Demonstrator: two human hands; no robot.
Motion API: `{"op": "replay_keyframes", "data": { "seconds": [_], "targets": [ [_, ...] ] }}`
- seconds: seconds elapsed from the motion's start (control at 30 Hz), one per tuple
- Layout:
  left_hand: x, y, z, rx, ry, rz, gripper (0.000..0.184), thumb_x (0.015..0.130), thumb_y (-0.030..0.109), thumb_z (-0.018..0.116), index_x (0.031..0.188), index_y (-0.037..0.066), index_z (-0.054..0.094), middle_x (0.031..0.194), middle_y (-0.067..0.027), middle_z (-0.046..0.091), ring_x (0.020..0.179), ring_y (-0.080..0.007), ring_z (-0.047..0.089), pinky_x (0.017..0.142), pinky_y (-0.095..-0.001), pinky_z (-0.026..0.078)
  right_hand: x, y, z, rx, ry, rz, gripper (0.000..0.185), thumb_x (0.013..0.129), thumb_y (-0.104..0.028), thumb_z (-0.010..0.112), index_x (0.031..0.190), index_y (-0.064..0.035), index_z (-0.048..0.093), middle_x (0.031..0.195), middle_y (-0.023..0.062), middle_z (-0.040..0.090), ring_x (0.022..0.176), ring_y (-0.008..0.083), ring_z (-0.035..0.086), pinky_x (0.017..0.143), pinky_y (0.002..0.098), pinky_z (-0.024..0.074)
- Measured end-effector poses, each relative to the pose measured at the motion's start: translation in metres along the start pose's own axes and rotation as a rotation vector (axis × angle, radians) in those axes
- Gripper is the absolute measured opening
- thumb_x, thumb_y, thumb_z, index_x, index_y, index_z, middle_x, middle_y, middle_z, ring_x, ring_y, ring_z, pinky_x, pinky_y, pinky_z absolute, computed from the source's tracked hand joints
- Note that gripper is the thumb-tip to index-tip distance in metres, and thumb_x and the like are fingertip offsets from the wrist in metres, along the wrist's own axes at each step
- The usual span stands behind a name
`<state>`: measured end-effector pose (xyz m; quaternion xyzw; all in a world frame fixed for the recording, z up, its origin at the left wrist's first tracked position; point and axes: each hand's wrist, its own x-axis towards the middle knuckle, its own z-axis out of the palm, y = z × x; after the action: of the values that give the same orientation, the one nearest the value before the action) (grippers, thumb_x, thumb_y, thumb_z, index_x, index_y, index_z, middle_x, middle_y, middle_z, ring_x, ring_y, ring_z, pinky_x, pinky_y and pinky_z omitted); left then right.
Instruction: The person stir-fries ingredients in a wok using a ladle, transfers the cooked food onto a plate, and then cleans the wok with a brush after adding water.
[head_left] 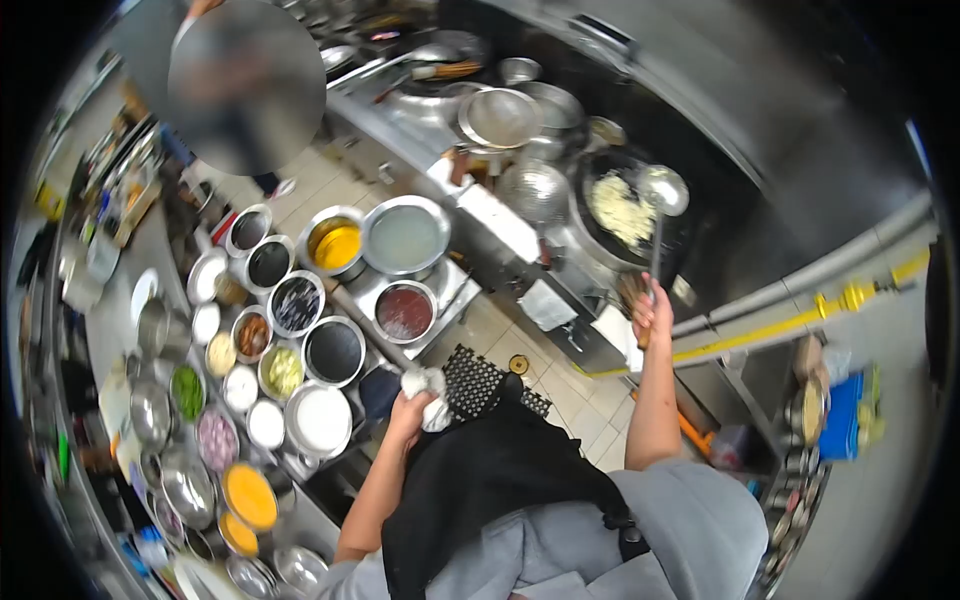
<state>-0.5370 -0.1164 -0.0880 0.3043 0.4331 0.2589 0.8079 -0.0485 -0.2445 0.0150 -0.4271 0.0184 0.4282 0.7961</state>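
Note:
My right hand [652, 315] is closed around the long handle of a metal ladle [663, 190]. The ladle's round bowl is over the right side of a dark wok [592, 168] on the stove. Pale yellow shredded or scrambled food [622, 208] lies in the wok, just left of the ladle. A brown bristled tool [630, 290] shows beside my right hand; whether the hand touches it I cannot tell. My left hand [406, 415] grips a crumpled white cloth [430, 395] close to my black apron, near the counter's edge.
Left of me, a counter bears several metal pots, including a white-filled pot [320, 418], a dark red-filled pot [405, 312] and a large cloudy-liquid pot [405, 235]. A strainer [500, 118] sits left of the wok. A yellow gas pipe [770, 335] runs along the right. A blurred person [248, 85] stands at upper left.

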Motion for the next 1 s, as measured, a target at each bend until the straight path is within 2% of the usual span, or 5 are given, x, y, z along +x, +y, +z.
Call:
{"op": "replay_keyframes", "data": {
  "seconds": [0.13,0.23,0.47,0.8,1.0],
  "targets": [
    [-0.004,0.007,-0.002,-0.006,-0.037,0.028,0.044,0.077,0.008,0.061,0.120,0.002,0.056,0.100,-0.0085,0.064,0.086,-0.0196,0.064,0.076,-0.0339,0.053,-0.037,0.045,0.042,0.128,-0.306,0.149,0.039,0.105,-0.031,0.038,0.136,-0.0106,0.049,0.060,-0.0009,0.039,0.034,0.0050,0.032,0.026,0.0218,0.0293],
    [-0.011,0.008,0.002,-0.046,-0.029,0.107,0.039,0.079,0.008,0.062,0.117,0.003,0.056,0.095,-0.0047,0.063,0.080,-0.0167,0.063,0.071,-0.0309,0.052,-0.067,0.089,0.094,0.046,-0.477,0.238,0.046,0.106,-0.031,0.033,0.147,-0.0106,0.031,0.060,-0.0006,0.036,0.033,0.0064,0.032,0.025,0.0221,0.0335],
    [-0.051,0.010,-0.009,-0.142,0.022,0.141,0.043,0.078,0.006,0.062,0.120,0.002,0.056,0.101,-0.0066,0.064,0.086,-0.0173,0.064,0.076,-0.0319,0.052,-0.076,0.228,0.229,-0.516,-0.693,0.510,0.033,0.102,-0.029,0.047,0.132,-0.0135,0.050,0.053,-0.0039,0.035,0.032,0.0048,0.028,0.027,0.0214,0.0240],
    [-0.128,-0.029,-0.059,-0.359,0.309,0.253,0.036,0.079,0.003,0.062,0.115,0.002,0.058,0.097,-0.0060,0.065,0.083,-0.0165,0.064,0.073,-0.0322,0.054,-0.021,0.411,0.305,-1.045,-0.875,0.290,0.023,0.097,-0.024,0.058,0.114,-0.0087,0.053,0.055,-0.0008,0.044,0.034,0.0091,0.039,0.029,0.0269,0.0313],
    [-0.154,-0.042,-0.075,-0.455,0.448,0.316,0.034,0.079,0.004,0.063,0.113,0.004,0.059,0.095,-0.0052,0.064,0.081,-0.0165,0.064,0.071,-0.0320,0.053,-0.007,0.430,0.302,-1.115,-0.896,0.267,0.038,0.095,-0.025,0.060,0.126,-0.0067,0.049,0.055,-0.0003,0.045,0.033,0.0105,0.041,0.028,0.0275,0.0314]
  ]
}}
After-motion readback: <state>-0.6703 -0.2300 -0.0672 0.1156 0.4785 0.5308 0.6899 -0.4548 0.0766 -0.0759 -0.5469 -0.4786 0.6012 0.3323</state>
